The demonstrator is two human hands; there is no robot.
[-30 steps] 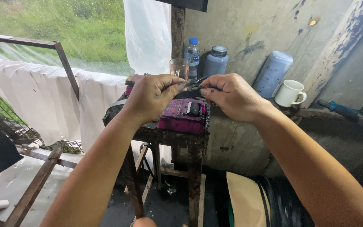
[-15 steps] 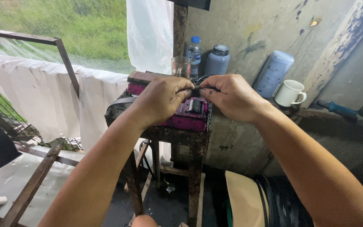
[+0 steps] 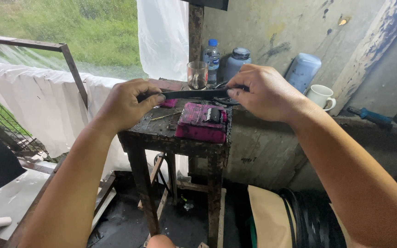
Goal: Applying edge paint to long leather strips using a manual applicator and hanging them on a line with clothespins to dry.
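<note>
My left hand and my right hand each grip one end of a thin black strip, stretched level between them above a small, dirty wooden table. Just below the strip a magenta block-shaped device with a black part on top lies on the table. A clear glass stands behind the strip at the table's back edge.
A plastic water bottle, a grey jar, a pale blue flask and a white mug stand along the wall ledge. A blue-handled tool lies at the right. White cloth hangs over a railing at the left.
My hands have moved apart and the black strip is now drawn out straight between them. The view has shifted, bringing the table lower in the picture.
</note>
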